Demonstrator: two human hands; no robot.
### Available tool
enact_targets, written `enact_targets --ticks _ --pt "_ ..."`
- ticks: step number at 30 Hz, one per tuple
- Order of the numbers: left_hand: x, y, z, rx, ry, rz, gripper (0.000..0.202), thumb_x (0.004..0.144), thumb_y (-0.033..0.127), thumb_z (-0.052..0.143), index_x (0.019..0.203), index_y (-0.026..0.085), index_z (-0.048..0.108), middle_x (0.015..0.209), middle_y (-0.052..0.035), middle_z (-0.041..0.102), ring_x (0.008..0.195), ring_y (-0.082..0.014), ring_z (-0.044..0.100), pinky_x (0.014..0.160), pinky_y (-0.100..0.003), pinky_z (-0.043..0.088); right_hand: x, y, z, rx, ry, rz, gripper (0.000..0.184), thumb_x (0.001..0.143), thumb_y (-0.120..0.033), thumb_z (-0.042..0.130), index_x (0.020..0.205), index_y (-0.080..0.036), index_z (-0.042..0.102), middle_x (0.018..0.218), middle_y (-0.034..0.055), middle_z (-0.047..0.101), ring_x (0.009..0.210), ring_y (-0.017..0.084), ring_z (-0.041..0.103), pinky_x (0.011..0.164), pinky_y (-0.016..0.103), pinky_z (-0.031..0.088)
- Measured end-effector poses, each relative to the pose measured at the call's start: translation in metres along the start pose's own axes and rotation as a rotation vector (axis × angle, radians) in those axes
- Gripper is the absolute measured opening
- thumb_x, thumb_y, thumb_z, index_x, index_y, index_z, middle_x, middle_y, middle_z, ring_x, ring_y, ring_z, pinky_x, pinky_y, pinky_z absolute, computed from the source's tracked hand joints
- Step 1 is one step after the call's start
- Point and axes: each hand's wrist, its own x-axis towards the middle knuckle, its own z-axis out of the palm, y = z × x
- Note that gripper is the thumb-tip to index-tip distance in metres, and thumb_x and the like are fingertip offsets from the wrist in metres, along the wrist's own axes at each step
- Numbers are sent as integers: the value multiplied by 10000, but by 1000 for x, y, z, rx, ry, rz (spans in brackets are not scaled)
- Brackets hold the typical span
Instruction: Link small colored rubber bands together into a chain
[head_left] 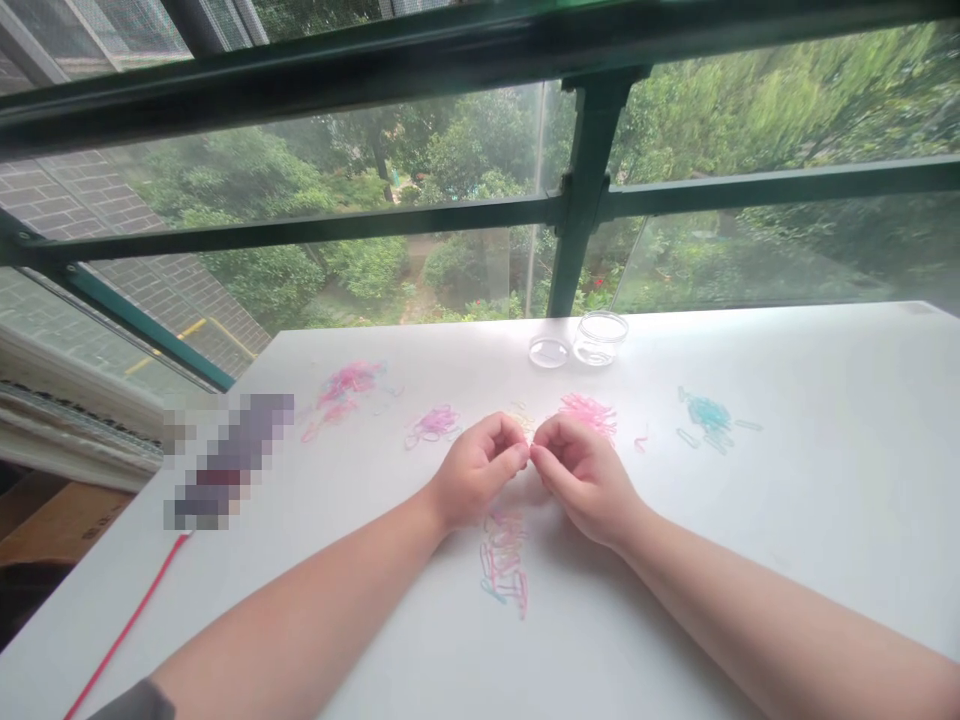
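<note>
At the far left a red cord [127,625] runs to the edge of the tabletop [825,450], well apart from everything else. Going right, a pink heap [341,390] of small loops and a purple heap [433,425] lie at ten and eleven o'clock from the left hand [480,470]. Its grip is pinched closed, thumb on forefinger. The mixed heap [504,560] lies at six o'clock from the hands, between the forearms. The right hand [589,480] meets the left tip to tip, its grip pinched closed too. Whatever sits between them is too small to tell. I'd worry that a dragging forearm could scatter the mixed heap. A springy loop could also flick into the second pink heap [589,412] at twelve. The clear jar [599,338] and teal heap [709,415] sit further right.
</note>
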Motion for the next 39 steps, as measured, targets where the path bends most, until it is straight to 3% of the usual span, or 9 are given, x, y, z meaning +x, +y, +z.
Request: enact_targets --ticks 12,16,27,31,36,39 --pt "-1 -3 3 -148 -24 2 276 785 374 544 728 133 420 645 20 490 601 -26 435 609 -169 354 -2 10 -2 -68 155 9 297 870 -423 456 749 -152 456 613 -6 446 547 59 422 499 179 359" --pt "-1 -4 3 -133 -11 -19 242 769 339 558 761 128 440 624 24 494 579 -25 441 592 -165 357 -3 15 -3 -109 -8 -36 287 867 -426 466 787 -151 489 673 18 497 588 71 462 525 180 396" --pt "-4 0 5 -79 43 -63 188 728 267 597 780 112 503 648 19 532 601 -34 489 613 -168 383 -4 17 -4 -93 -117 13 315 826 -468 497 797 -154 512 649 14 494 560 88 482 509 188 433" --pt "-3 -4 5 -71 43 -54 212 722 285 608 797 109 516 655 17 538 602 -36 492 615 -169 387 -5 14 -2 -58 -112 31 326 778 -477 553 795 -152 526 643 18 514 556 100 497 507 195 447" --pt "-2 -8 5 -66 55 -52 223 721 296 603 817 105 538 647 16 534 599 -37 489 600 -168 383 -7 10 1 -12 15 61 334 773 -494 550 795 -162 518 629 11 513 541 86 479 505 176 431" --pt "-2 -10 5 -61 55 -61 253 709 316 614 834 106 550 655 10 541 610 -43 492 595 -172 381 -4 16 -3 -89 -103 8 338 754 -495 570 795 -166 501 604 9 511 517 102 509 480 186 451"
